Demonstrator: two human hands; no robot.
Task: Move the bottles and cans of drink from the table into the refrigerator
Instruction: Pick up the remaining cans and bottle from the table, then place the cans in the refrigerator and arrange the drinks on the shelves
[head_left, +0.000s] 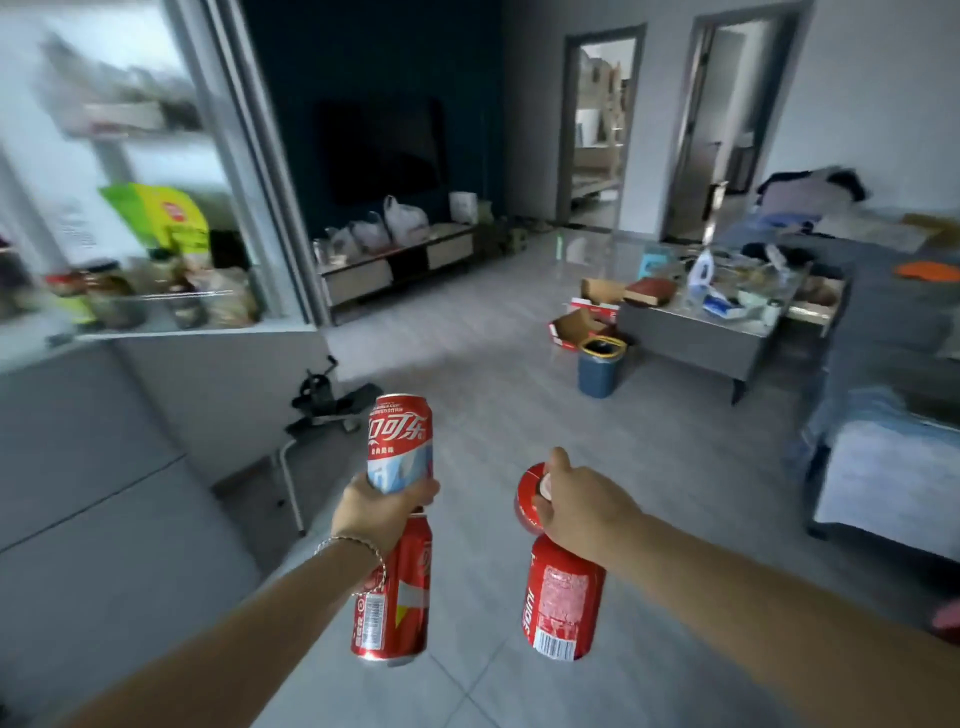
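Left hand (382, 512) grasps two Coca-Cola cans (400, 441), one above, one below. Right hand (582, 512) grasps two red cans (563, 603).

Blue bin (597, 366) sits on the grey floor (493, 312), cardboard boxes (574, 327) just behind it, TV (382, 150) way off to its left.

- Left hand (382, 512) grips two red cola cans: upper can (400, 441) upright above the fist, lower can (392, 592) hanging below it.
- Right hand (582, 512) holds two more: tilted can (525, 501) end-on to the camera, bottom can (563, 597) under the hand.
- Open refrigerator (156, 332) on the left, shelf stocked, blurred.
- Cluttered counter (691, 338) across the room, blue bin (597, 369) just beside it.
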